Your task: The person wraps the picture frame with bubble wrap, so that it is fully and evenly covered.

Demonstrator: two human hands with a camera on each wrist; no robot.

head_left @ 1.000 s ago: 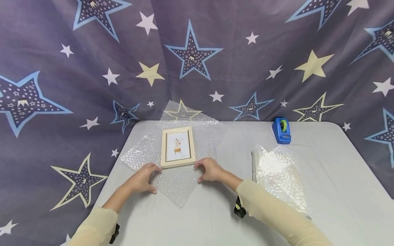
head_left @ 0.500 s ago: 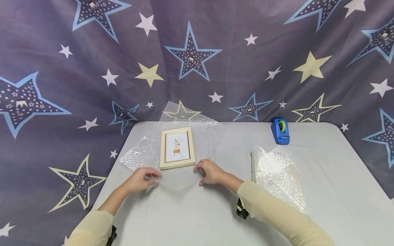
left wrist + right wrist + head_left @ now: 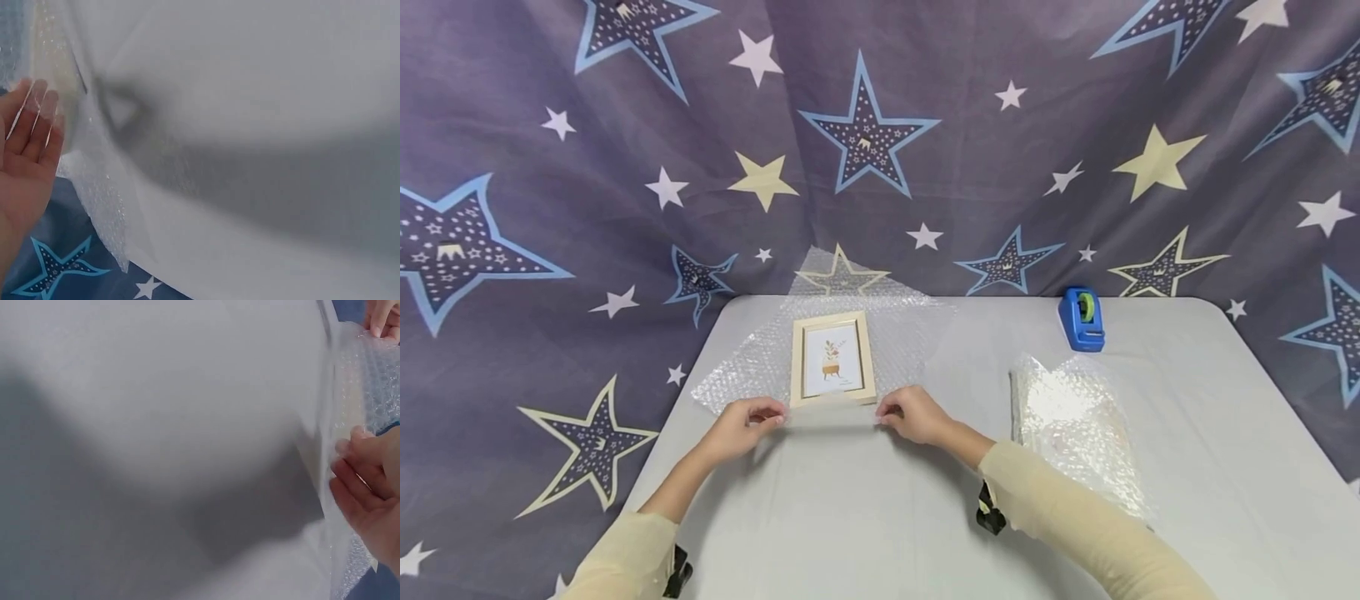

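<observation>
A light wooden picture frame (image 3: 833, 360) lies face up on a clear bubble wrap sheet (image 3: 752, 371) on the grey table (image 3: 865, 517). My left hand (image 3: 751, 419) and right hand (image 3: 908, 412) each pinch the near edge of the sheet, which is lifted and folded up against the frame's near side. In the left wrist view, the fingers (image 3: 37, 119) of my left hand (image 3: 25, 162) lie behind the bubble wrap (image 3: 94, 181). The right wrist view shows my right hand (image 3: 369, 494) gripping the bubble wrap (image 3: 369, 381).
A blue tape dispenser (image 3: 1082, 319) stands at the back right of the table. A pile of bubble wrap (image 3: 1075, 421) lies to the right of my right forearm. A star-patterned cloth (image 3: 880, 142) hangs behind and around the table.
The near corner of the sheet, flat on the table a second ago, has been lifted and folded toward the frame. Both hands moved slightly forward with it.
</observation>
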